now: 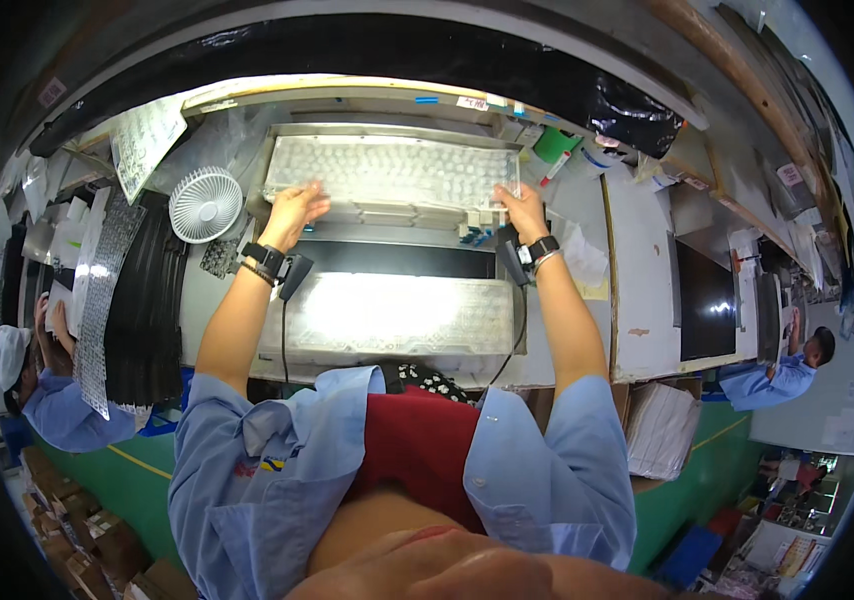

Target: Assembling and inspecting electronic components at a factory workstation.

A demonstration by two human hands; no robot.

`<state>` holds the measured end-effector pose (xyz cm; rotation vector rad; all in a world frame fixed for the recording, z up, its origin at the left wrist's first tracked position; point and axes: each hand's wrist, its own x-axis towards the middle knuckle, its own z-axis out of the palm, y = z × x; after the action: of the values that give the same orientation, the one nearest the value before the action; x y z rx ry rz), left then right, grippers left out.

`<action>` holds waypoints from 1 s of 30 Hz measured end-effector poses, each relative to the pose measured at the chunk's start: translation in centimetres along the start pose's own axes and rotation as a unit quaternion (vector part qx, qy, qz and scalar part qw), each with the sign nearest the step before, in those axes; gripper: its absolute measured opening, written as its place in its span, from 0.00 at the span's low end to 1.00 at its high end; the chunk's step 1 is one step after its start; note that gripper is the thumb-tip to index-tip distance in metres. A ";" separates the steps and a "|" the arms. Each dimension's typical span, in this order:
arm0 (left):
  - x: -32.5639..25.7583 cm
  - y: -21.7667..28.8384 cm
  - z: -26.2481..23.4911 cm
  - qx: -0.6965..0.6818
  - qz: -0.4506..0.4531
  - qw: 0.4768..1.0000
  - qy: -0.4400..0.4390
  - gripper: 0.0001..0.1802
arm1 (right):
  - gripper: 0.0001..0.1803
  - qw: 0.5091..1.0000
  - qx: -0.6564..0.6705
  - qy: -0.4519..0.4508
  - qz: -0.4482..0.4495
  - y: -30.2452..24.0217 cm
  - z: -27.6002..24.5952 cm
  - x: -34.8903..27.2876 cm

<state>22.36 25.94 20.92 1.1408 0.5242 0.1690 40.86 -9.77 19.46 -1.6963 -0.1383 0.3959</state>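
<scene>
A clear sheet with a keyboard-like grid of raised key shapes [397, 172] lies over a shallow metal tray at the back of the bench. At its near left corner is my left hand [295, 214], slightly blurred, its fingers stretched out and apart over the edge. My right hand [523, 214] has its thumb and fingers closed on the sheet's right end. Closer to me, a brightly lit panel [397, 314] carries another clear keyboard-patterned sheet, washed out by glare in the middle. Both wrists wear black straps with small dark boxes and cables.
A white round fan [206, 204] stands left of the tray, beside stacked black strips [143, 290]. Right of the tray are a green container [555, 146], a red-and-white marker [554, 168] and small blue pieces [477, 230]. Co-workers [782, 372] sit at both sides.
</scene>
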 end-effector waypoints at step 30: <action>-5.4 3.5 0.4 0.610 0.359 0.699 -0.102 0.32 | 0.41 0.787 -0.527 -0.146 -0.285 -6.3 6.6 -4.7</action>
<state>18.35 24.99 25.89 2.6353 -0.1488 0.3856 35.09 -3.97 25.69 -2.5283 -1.2768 0.0876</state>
